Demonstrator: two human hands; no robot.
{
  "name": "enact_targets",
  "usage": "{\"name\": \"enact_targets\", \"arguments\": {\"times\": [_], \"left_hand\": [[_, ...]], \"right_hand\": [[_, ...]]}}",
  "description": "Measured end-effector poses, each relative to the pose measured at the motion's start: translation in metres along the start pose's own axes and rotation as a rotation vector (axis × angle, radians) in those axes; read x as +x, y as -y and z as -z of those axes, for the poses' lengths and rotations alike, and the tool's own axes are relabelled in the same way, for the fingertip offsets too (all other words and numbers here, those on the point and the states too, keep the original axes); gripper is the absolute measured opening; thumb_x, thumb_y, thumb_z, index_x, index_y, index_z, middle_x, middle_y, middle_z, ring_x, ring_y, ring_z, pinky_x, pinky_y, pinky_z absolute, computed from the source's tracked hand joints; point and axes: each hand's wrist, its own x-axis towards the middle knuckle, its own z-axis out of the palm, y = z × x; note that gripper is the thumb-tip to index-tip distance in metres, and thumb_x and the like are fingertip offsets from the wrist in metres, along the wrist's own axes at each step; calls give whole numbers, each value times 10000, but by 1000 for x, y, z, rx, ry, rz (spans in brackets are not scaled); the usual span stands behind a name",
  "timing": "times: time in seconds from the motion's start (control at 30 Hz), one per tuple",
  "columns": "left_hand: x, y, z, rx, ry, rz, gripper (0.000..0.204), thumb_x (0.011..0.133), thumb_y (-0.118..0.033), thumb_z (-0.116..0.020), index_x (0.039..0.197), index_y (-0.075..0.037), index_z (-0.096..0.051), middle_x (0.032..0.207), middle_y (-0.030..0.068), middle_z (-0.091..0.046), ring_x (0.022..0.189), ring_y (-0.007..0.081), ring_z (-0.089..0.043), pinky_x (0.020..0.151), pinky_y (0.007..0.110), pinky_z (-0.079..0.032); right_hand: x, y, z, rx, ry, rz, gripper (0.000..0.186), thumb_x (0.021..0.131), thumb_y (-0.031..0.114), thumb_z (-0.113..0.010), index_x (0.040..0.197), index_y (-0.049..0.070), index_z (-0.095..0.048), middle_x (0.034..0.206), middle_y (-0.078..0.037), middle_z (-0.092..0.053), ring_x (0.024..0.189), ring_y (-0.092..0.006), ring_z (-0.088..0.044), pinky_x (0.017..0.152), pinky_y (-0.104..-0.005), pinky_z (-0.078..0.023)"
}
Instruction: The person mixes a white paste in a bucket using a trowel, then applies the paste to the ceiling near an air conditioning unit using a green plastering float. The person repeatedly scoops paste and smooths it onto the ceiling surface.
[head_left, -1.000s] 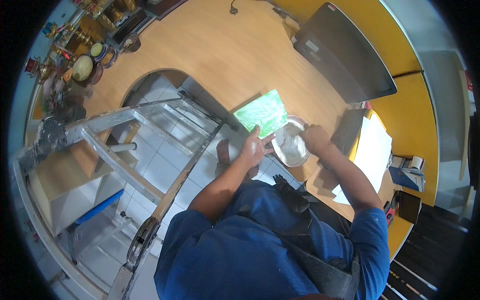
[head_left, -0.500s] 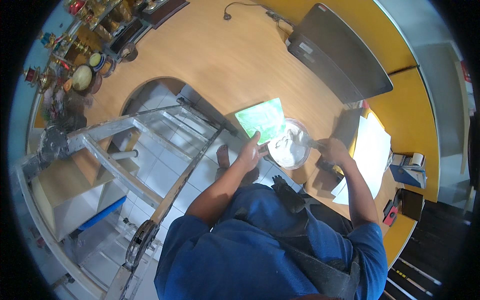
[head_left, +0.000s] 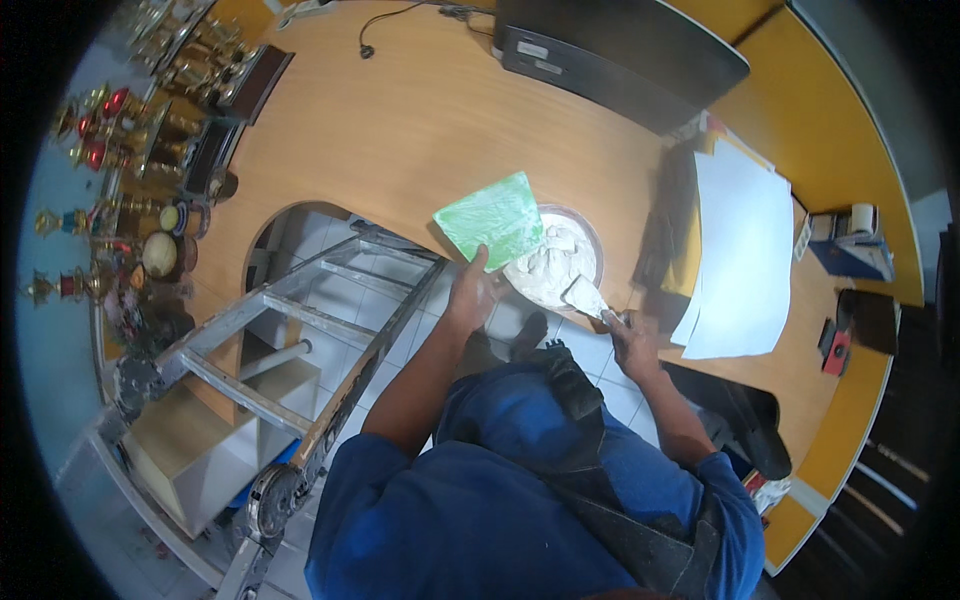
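My left hand [head_left: 470,296] grips a flat green board [head_left: 492,218] by its near edge, thumb on top. White smears cover the board's face, and its right side overlaps the rim of the bowl. In the round bowl [head_left: 597,243] sits a lumpy mass of thick white paste [head_left: 548,268]. My right hand [head_left: 633,343] is closed around the handle of a putty knife [head_left: 585,297]. The knife's wide blade is coated in paste and lies over the bowl's near right part.
A metal ladder [head_left: 280,312] stands left, beside the desk's cut-out. Trophies [head_left: 165,130] line the far left. A dark monitor [head_left: 610,60] stands at the back of the wooden desk [head_left: 350,110]. White paper sheets [head_left: 742,250] and a blue binder [head_left: 850,250] lie right.
My view has shifted. The putty knife has moved from the bowl's right side to its near right edge, and its paste-coated blade now shows. My left hand still holds the board beside the bowl.
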Motion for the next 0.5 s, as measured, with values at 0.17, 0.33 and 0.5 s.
{"name": "enact_targets", "arguments": {"times": [0.17, 0.33, 0.5], "left_hand": [[-1, 0, -8, -24, 12, -32, 692, 975, -481, -530, 1492, -113, -256, 1475, 88, -415, 1388, 263, -362, 1102, 606, -247], [-5, -3, -13, -26, -57, -49, 697, 963, -450, -569, 1490, -116, -259, 1470, 91, -424, 1377, 256, -384, 1088, 634, -254], [-10, -6, -13, -24, 16, -73, 679, 965, -441, -569, 1483, -118, -272, 1446, 84, -448, 1336, 250, -434, 1077, 625, -286]], "right_hand": [[-15, -14, 16, 26, 47, 53, 500, 809, 31, -642, 1261, 244, -618, 1029, -157, -562, 909, -370, -594, 769, -465, -499], [-25, -14, 46, 7, 44, 86, 460, 816, 53, -659, 1233, 246, -646, 1041, -139, -591, 906, -352, -604, 748, -448, -509], [-13, -1, 32, 421, -48, -127, 372, 916, 130, -625, 1287, 143, -618, 987, -105, -656, 806, -238, -617, 696, -360, -506]]}}
